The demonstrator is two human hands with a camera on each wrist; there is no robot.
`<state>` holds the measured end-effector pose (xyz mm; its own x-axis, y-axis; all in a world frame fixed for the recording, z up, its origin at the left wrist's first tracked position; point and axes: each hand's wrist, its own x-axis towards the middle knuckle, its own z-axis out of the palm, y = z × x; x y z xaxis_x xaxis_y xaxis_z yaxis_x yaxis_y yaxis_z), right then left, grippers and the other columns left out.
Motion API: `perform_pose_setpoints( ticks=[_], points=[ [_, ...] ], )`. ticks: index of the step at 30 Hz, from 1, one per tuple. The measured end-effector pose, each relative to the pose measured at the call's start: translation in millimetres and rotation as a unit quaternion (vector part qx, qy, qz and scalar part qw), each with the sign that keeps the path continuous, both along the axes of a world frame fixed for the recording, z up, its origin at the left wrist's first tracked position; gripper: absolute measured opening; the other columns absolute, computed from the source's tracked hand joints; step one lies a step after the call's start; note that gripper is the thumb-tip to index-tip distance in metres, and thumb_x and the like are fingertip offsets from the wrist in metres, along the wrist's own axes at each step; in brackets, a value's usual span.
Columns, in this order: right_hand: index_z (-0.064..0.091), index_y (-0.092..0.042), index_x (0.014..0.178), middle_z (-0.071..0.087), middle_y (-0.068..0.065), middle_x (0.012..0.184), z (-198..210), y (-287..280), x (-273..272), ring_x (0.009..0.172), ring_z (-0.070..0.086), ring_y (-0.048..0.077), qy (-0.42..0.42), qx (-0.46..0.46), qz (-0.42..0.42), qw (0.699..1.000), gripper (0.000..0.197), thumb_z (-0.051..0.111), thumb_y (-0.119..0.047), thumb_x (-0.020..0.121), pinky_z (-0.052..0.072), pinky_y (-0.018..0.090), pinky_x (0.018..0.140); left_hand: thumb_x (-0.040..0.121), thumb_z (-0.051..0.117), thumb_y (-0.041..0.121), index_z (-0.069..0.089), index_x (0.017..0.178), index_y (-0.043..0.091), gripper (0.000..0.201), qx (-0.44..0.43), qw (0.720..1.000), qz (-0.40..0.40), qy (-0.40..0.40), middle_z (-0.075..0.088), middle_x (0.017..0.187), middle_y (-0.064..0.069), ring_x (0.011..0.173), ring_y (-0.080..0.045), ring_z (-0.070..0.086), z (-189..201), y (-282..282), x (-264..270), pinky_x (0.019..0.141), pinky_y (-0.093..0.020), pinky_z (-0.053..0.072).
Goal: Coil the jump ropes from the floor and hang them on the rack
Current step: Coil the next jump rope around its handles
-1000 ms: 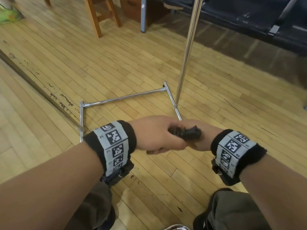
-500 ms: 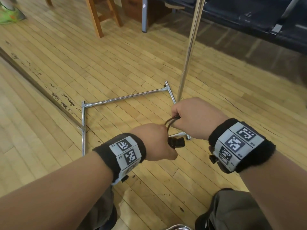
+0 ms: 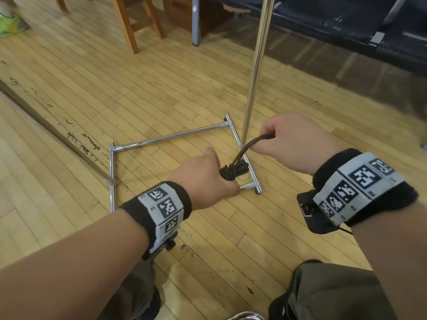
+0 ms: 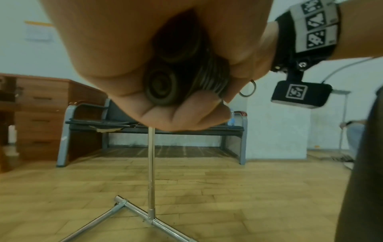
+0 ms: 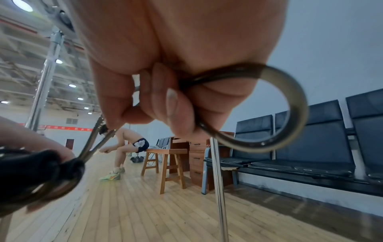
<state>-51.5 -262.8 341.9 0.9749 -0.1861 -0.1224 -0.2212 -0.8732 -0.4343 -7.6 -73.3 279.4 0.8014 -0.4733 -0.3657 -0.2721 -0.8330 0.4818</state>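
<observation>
My left hand [image 3: 208,176] grips a dark bundle of coiled jump rope with its handles [image 3: 233,172], whose round handle ends [image 4: 161,88] show in the left wrist view. A doubled strand of the rope [image 3: 245,151] runs taut up to my right hand [image 3: 288,144], which pinches it; a loop of that strand [image 5: 286,113] curls out beside the right fingers. The chrome rack stands just beyond both hands, with its upright pole [image 3: 254,72] and floor base [image 3: 175,135].
Wooden floor all round. Dark bench seats [image 3: 346,21] stand behind the rack, a wooden stool [image 3: 136,21] and a wooden cabinet [image 3: 178,10] at the back. Another person [image 5: 128,147] sits far off. My knees [image 3: 335,294] are at the bottom edge.
The hands were together on the bundle; my right hand has pulled up and to the right, drawing a strand taut, while my left hand dropped slightly with the bundle.
</observation>
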Motion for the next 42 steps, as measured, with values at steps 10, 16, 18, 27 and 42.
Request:
perform_pose_setpoints(
  ticks=[10, 16, 18, 27, 42],
  points=[
    [0.061, -0.030, 0.077, 0.061, -0.009, 0.072, 4, 32, -13, 0.066, 0.057, 0.006, 0.065, -0.038, 0.117, 0.990, 0.015, 0.065, -0.025, 0.091, 0.038, 0.018, 0.054, 0.085, 0.069, 0.056, 0.049, 0.105, 0.023, 0.043, 0.086, 0.992, -0.083, 0.043, 0.069, 0.081, 0.004, 0.064, -0.011, 0.066, -15, -15, -13, 0.049, -0.028, 0.048],
    [0.058, -0.031, 0.094, 0.054, -0.007, 0.067, 7, 41, -36, 0.057, 0.049, 0.005, 0.055, 0.007, 0.136, 0.989, 0.024, 0.039, -0.039, 0.107, 0.030, 0.018, 0.050, 0.100, 0.062, 0.029, 0.064, 0.100, 0.021, 0.009, -0.161, 0.965, 0.065, 0.198, 0.067, 0.063, -0.001, 0.054, -0.019, 0.061, -5, 6, 33, 0.051, -0.031, 0.052],
    [0.060, -0.034, 0.099, 0.056, -0.007, 0.070, 4, 36, -35, 0.061, 0.051, 0.005, 0.067, 0.050, 0.120, 0.989, 0.023, 0.039, -0.039, 0.107, 0.032, 0.018, 0.053, 0.099, 0.066, 0.025, 0.067, 0.094, 0.020, 0.007, -0.254, 0.931, 0.076, 0.252, 0.063, 0.065, -0.003, 0.055, -0.019, 0.058, -1, 15, 40, 0.048, -0.030, 0.050],
    [0.061, -0.028, 0.093, 0.060, -0.010, 0.076, -26, 10, -29, 0.068, 0.054, 0.003, 0.137, 0.107, 0.098, 0.980, 0.027, 0.041, -0.039, 0.108, 0.045, 0.026, 0.063, 0.085, 0.081, 0.022, 0.065, 0.090, 0.017, 0.017, -0.357, 0.850, -0.030, 0.387, 0.058, 0.063, -0.003, 0.050, -0.017, 0.052, 7, 24, 40, 0.043, -0.026, 0.047],
    [0.064, -0.032, 0.099, 0.062, -0.014, 0.089, -35, 26, 3, 0.079, 0.060, 0.004, 0.176, -0.046, 0.151, 0.972, 0.006, 0.060, -0.028, 0.100, 0.047, 0.022, 0.059, 0.086, 0.065, 0.054, 0.069, 0.103, 0.021, 0.037, 0.091, 0.971, -0.156, 0.159, 0.078, 0.077, -0.002, 0.057, -0.013, 0.065, -10, -1, 0, 0.056, -0.026, 0.057]
  ],
)
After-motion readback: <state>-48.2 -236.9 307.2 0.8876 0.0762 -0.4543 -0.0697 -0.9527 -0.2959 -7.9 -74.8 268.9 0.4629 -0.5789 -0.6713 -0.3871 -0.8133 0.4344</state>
